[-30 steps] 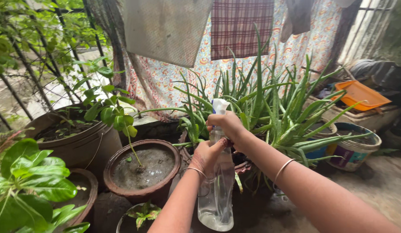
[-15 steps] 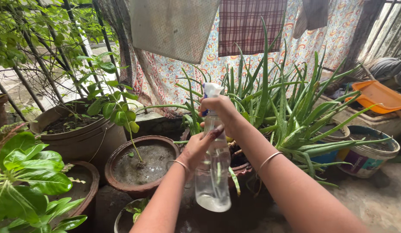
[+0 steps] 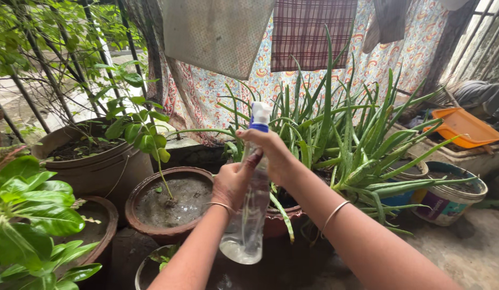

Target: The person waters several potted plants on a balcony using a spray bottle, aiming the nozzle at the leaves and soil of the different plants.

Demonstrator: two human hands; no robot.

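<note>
- Clear plastic spray bottle [image 3: 248,215] held upright in the middle of the view, a little water at its bottom, white nozzle with a blue collar at the top.
- Left hand [image 3: 234,181] curled around the bottle's upper body, fingers closed on it, thin bangle at the wrist.
- Right hand [image 3: 271,153] wrapped around the bottle's neck just under the nozzle, fingers folded tight; another bangle [image 3: 333,216] farther down that forearm.
- Broad green leaves [image 3: 26,212] crowded the near left corner.
- Round clay pot [image 3: 171,201] with wet soil and one thin stem, just left of the bottle.
- Aloe plant [image 3: 346,145] with long spiky leaves right behind the hands, rooted in a reddish pot [image 3: 279,220].
- Large brown pot [image 3: 91,161] with a leafy shrub, farther left.
- Painted bucket [image 3: 448,196] and orange tray [image 3: 467,126] off to the right.
- Checked cloth [image 3: 312,33] and patterned sheet [image 3: 421,43] hung across the back.
</note>
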